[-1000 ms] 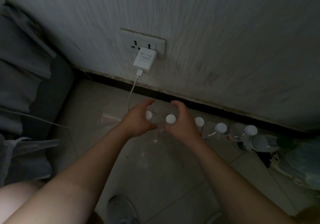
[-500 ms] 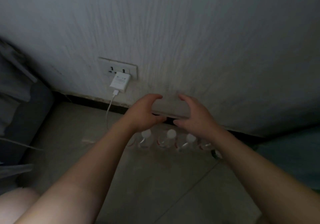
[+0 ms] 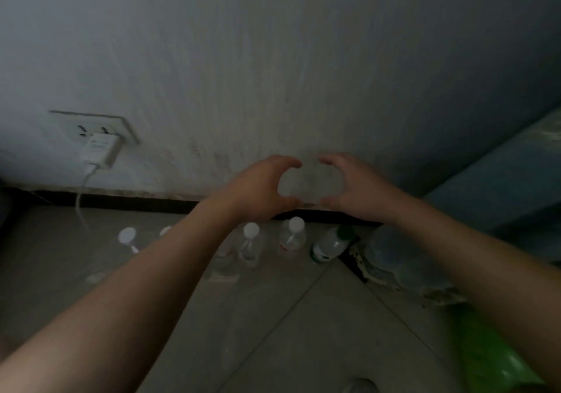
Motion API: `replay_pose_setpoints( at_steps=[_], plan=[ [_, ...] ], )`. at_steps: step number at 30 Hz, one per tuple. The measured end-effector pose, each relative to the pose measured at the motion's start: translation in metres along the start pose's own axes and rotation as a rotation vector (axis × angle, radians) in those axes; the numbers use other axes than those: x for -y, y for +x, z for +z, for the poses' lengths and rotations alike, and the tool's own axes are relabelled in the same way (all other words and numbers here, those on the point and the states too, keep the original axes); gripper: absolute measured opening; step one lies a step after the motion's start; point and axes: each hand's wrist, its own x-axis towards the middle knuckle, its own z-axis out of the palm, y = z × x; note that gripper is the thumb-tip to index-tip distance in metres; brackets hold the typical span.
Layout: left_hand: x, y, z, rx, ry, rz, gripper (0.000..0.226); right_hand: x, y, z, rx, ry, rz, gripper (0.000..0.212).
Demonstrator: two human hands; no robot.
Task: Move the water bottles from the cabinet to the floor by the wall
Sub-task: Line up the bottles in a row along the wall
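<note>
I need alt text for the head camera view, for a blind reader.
The empty left hand and right hand hover, fingers half-curled, above water bottles lined up on the tiled floor by a grey wall. A white charger sits in a wall socket at left.

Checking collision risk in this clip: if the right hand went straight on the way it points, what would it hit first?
Most likely the wall, just above the dark baseboard. The right hand is empty and points over the bottles, though depth is hard to judge.

white-capped bottles, green-capped bottle
</note>
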Motion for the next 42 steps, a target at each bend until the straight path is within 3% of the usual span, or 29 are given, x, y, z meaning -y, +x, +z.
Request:
replay_pose_setpoints(
  at_steps=[14,19,30,42],
  plan=[
    [-0.009,0.032,0.092,0.126,0.084,-0.093,0.062,-0.095,-0.004,0.059,0.150,-0.014,0.027,0.079],
    [0.003,0.026,0.106,0.083,0.146,-0.098,0.040,-0.106,-0.001,0.080,0.188,-0.089,-0.021,0.063],
    [0.020,0.022,0.127,0.012,0.235,-0.126,0.034,-0.115,-0.003,0.083,0.143,-0.192,-0.033,0.046],
    [0.027,0.040,0.132,-0.019,0.166,-0.050,0.023,-0.121,0.002,0.093,0.210,-0.297,-0.037,0.037]
  ],
)
